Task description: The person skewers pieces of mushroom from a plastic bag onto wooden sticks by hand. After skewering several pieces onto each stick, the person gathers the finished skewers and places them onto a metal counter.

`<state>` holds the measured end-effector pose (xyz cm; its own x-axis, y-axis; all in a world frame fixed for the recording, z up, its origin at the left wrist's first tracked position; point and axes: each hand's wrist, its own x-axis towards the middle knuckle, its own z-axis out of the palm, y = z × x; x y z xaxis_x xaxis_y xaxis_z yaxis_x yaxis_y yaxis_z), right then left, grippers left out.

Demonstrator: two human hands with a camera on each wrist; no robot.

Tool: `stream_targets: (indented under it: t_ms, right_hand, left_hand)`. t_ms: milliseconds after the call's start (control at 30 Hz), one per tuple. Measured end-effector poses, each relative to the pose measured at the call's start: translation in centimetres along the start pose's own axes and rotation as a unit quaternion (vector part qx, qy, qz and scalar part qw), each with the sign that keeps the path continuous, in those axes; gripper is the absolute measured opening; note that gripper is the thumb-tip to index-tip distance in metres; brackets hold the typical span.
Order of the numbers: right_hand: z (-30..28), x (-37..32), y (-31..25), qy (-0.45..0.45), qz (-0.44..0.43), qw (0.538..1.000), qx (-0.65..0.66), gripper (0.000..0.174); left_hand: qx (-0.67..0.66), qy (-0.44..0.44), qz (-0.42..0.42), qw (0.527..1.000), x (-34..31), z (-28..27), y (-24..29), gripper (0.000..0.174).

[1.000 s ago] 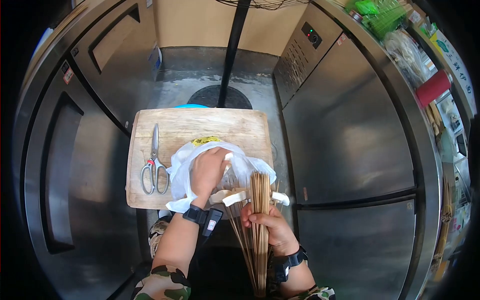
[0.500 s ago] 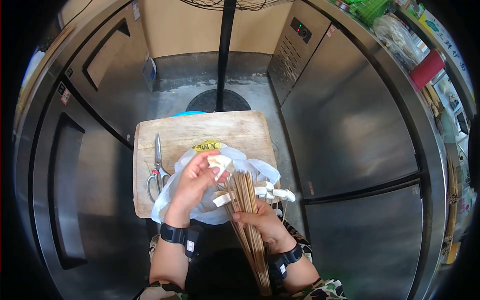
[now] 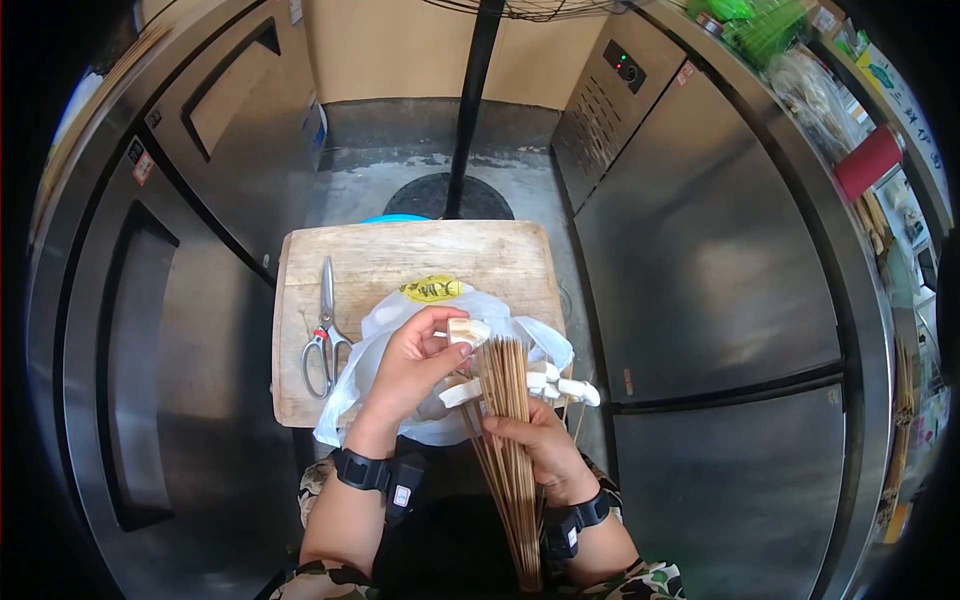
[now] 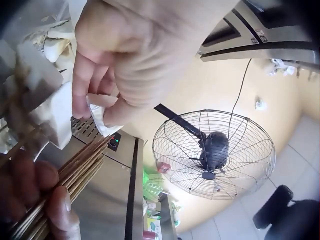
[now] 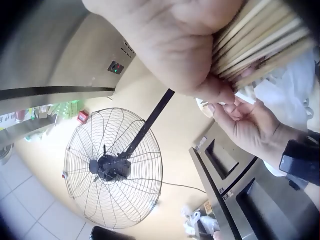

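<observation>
My left hand [image 3: 402, 372] pinches a white slice of food [image 3: 466, 331] between thumb and fingers, near the top ends of a bundle of bamboo skewers [image 3: 507, 380]. That slice [image 4: 98, 114] looks flat and pale in the left wrist view. My right hand [image 3: 545, 452] grips the bundle around its middle, thumb across the front. More white pieces [image 3: 574, 391] sit on skewers that the right hand also holds, fanning out behind the bundle. Behind both hands lies a white plastic bag [image 3: 380, 325] with yellow print, its contents mostly hidden.
Under the bag is a wooden cutting board [image 3: 390, 250], with scissors [image 3: 325, 335] at its left side. Steel cabinets [image 3: 700, 250] stand close on both sides. A black fan pole [image 3: 466, 130] rises beyond the board, carrying a wire-caged fan [image 4: 214, 152].
My left hand has come out of the bag with a white slice and brought it beside the skewer tops. The right hand keeps its grip on the bundle.
</observation>
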<state>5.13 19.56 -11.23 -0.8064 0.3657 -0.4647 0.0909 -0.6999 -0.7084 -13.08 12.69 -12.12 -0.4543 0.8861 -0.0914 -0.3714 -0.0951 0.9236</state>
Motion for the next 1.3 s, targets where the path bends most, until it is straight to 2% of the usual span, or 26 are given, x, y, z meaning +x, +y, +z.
stream_targets:
  t_ms: [200, 1300]
  right_hand:
    - [-0.13, -0.19, -0.05, 0.004, -0.026, 0.999, -0.036, 0.011]
    - [0.10, -0.24, -0.38, 0.021, -0.028, 0.999, -0.014, 0.008]
  left_hand:
    - [0.022, 0.014, 0.013, 1.000, 0.02, 0.37, -0.36, 0.035]
    - [0.040, 0.018, 0.001, 0.999, -0.07, 0.93, -0.38, 0.033]
